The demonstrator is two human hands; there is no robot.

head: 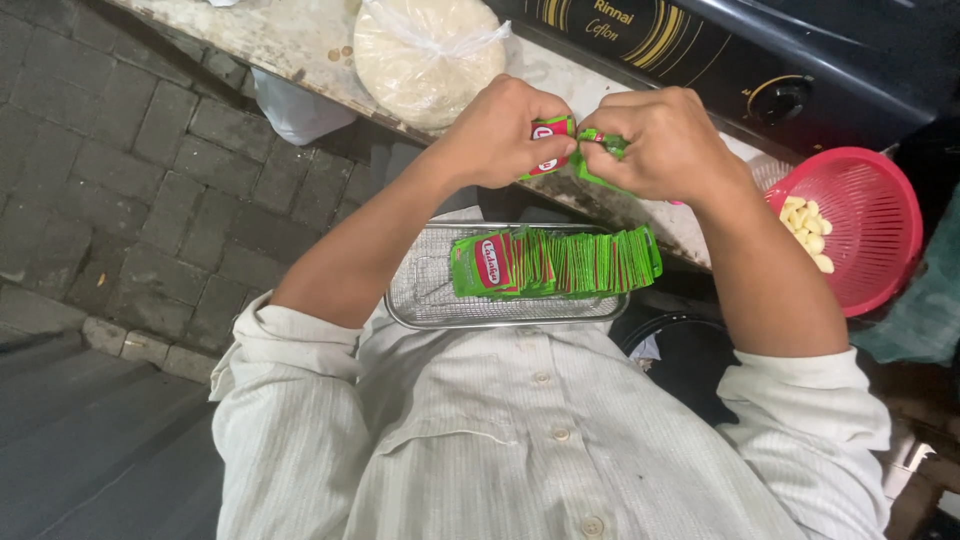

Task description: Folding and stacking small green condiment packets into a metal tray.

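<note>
Both hands pinch one small green and red sachet [562, 150] between them, above the edge of a stone counter [290, 45]. My left hand [500, 130] grips its left end, my right hand [665, 140] its right end. Below the hands, on my lap, a rectangular wire mesh tray [420, 300] holds a long row of several matching sachets [555, 262] standing on edge.
A clear bag of pale round flat sheets [425, 55] lies on the counter. A black gas stove [740, 50] stands at the upper right. A red plastic colander [860, 225] with peeled garlic cloves [810, 230] sits at the right. Grey paving stones [130, 170] cover the ground at left.
</note>
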